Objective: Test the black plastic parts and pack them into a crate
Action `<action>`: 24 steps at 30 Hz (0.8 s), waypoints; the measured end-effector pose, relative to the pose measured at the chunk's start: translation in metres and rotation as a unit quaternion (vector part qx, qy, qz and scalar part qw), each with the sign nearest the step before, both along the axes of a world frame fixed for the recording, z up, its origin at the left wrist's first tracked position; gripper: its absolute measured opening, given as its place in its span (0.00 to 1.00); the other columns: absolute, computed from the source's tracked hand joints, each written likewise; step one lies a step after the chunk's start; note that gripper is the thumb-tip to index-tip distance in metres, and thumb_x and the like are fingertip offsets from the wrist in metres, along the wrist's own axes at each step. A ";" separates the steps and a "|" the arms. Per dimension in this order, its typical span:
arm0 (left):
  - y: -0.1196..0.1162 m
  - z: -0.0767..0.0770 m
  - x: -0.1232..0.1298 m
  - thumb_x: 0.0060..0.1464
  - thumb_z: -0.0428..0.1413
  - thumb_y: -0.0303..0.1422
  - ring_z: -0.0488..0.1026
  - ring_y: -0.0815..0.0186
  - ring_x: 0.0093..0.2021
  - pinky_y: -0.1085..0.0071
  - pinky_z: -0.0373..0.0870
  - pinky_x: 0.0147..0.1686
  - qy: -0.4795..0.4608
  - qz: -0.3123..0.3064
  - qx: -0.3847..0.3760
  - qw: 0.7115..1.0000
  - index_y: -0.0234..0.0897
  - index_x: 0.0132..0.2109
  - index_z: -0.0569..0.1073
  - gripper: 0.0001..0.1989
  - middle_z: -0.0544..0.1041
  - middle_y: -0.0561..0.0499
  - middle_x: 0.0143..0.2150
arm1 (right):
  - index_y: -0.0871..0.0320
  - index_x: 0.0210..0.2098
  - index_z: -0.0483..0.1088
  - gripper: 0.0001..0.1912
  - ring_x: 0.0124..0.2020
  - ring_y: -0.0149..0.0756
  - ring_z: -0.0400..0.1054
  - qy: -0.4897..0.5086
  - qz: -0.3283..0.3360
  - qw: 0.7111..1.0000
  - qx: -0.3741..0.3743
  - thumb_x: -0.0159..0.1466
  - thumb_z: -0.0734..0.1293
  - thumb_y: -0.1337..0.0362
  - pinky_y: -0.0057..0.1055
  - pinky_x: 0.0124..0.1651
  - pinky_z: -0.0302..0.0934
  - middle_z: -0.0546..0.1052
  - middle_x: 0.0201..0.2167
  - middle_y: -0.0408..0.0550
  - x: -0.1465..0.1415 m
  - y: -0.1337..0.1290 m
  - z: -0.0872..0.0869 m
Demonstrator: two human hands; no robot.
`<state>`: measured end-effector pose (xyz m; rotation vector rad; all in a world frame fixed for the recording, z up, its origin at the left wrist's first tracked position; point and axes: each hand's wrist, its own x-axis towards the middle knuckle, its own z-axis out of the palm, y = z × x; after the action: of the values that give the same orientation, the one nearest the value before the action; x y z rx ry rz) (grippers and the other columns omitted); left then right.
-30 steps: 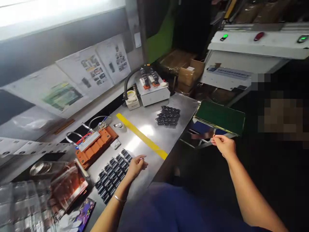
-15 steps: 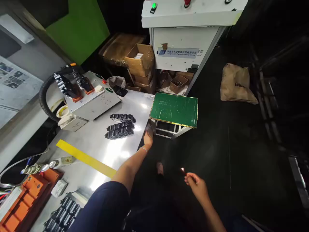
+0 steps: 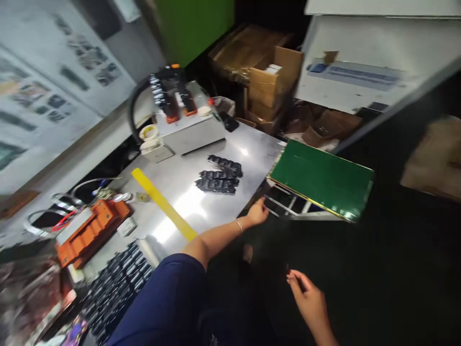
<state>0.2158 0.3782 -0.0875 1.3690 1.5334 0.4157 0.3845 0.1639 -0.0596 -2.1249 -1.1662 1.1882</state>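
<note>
My left hand (image 3: 258, 212) reaches past the table's edge, beside the white metal frame under a green-topped stand (image 3: 322, 178). Its fingers are curled; blur and shadow hide what they grip. Over the dark floor, my right hand (image 3: 308, 295) pinches a small, thin, dark thing (image 3: 287, 267) between thumb and fingertips, too small to name. Several black ribbed plastic parts (image 3: 218, 182) lie on the metal table (image 3: 180, 192), left of my left hand. More of these black parts (image 3: 118, 278) are laid close together near my left sleeve.
A yellow strip (image 3: 163, 204) crosses the table. Orange fixtures (image 3: 95, 230) with hoses stand at the left. Behind are a grey box-shaped device (image 3: 194, 137), a phone (image 3: 228, 121) and cardboard boxes (image 3: 264, 86). A white machine (image 3: 353, 57) stands beyond the stand; a brown sack (image 3: 432, 158) lies at the right.
The view has turned left, so everything sits further right, and it is more blurred. My left hand has drawn back slightly from under the stand's corner. My right hand keeps its pinch.
</note>
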 end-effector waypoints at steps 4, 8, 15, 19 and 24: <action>-0.068 0.022 -0.119 0.57 0.51 0.31 0.74 0.62 0.44 0.67 0.71 0.47 -0.016 -0.112 0.188 0.976 0.36 0.59 0.65 0.23 0.76 0.43 0.47 | 0.54 0.33 0.73 0.26 0.34 0.45 0.75 -0.034 0.086 0.991 0.099 0.50 0.63 0.40 0.34 0.37 0.72 0.78 0.32 0.52 -0.047 0.042 0.019; -0.116 0.054 -0.308 0.60 0.46 0.28 0.73 0.64 0.43 0.70 0.70 0.46 0.162 0.141 0.267 0.939 0.33 0.50 0.70 0.14 0.75 0.41 0.43 | 0.57 0.34 0.75 0.26 0.30 0.41 0.75 -0.062 0.185 0.961 0.195 0.53 0.63 0.41 0.30 0.31 0.71 0.78 0.31 0.50 -0.123 0.068 0.051; -0.097 0.089 -0.579 0.61 0.40 0.23 0.70 0.58 0.50 0.64 0.67 0.49 0.377 0.269 0.130 0.877 0.27 0.49 0.69 0.16 0.69 0.36 0.50 | 0.60 0.33 0.75 0.24 0.26 0.35 0.73 -0.162 0.312 0.856 0.379 0.62 0.60 0.46 0.27 0.30 0.68 0.78 0.29 0.47 -0.281 0.046 0.104; -0.048 0.091 -0.622 0.59 0.39 0.17 0.70 0.60 0.52 0.67 0.67 0.49 0.370 0.196 0.120 0.900 0.25 0.56 0.65 0.21 0.67 0.34 0.54 | 0.60 0.33 0.74 0.16 0.29 0.32 0.73 -0.154 0.438 0.737 0.491 0.65 0.60 0.56 0.25 0.37 0.69 0.78 0.31 0.47 -0.361 0.031 0.131; -0.008 0.095 -0.634 0.59 0.47 0.22 0.72 0.59 0.49 0.62 0.69 0.48 0.311 0.170 0.140 0.925 0.22 0.54 0.67 0.16 0.70 0.33 0.51 | 0.60 0.34 0.73 0.12 0.32 0.30 0.73 -0.138 0.558 0.617 0.538 0.66 0.59 0.64 0.24 0.39 0.69 0.77 0.33 0.47 -0.442 0.031 0.163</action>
<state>-0.4178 0.3706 0.0073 1.5433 2.3282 0.4471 -0.0571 0.1944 0.1032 -0.4894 -2.5859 0.1476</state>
